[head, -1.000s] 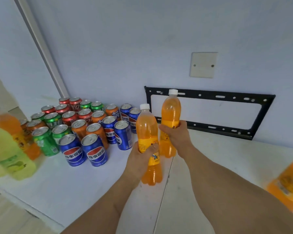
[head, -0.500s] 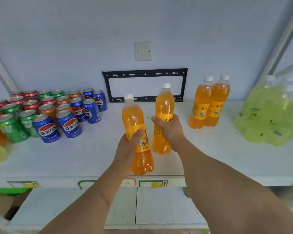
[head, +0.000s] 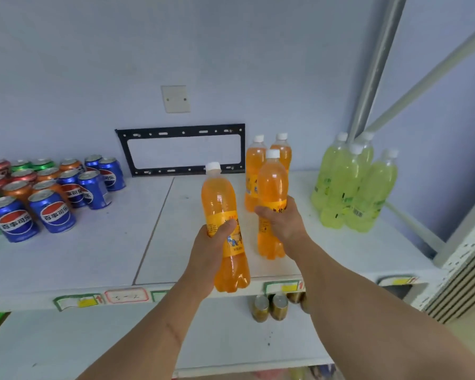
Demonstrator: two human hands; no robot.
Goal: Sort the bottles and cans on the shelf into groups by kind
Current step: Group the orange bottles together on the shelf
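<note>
two orange bottles held up, two more standing just behind on the shelf (head: 93,259)

right hand (head: 284,224) wrapped tight round one upright orange bottle (head: 272,187), nearest the standing pair (head: 254,171) straight behind it; left hand (head: 211,249) gripping the other bottle (head: 221,204), tilted a bit, farther off, lower, out by the front edge.

— What do we see on the wall?
— We see a black metal bracket (head: 180,149) fixed low, with a pale blank cover plate (head: 175,99) above it.
— And to our right?
— A grey upright post (head: 376,64) and, at the edge, a stack of white boards (head: 462,272).
</note>
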